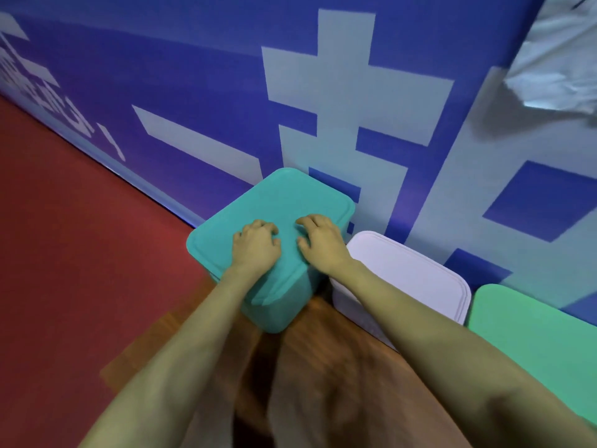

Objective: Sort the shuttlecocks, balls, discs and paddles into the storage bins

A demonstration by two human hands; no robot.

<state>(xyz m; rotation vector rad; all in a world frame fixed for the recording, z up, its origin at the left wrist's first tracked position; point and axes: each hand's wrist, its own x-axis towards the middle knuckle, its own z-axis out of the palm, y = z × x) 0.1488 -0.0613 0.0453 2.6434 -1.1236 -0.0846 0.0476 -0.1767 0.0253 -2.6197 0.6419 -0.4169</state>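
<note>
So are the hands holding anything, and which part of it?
Nothing is gripped. The left hand and the right hand both rest on the flat top of the teal lid, fingers bent, not round any edge.

White characters (355, 92) on the blue wall banner (200, 92) are too cropped to read.
</note>
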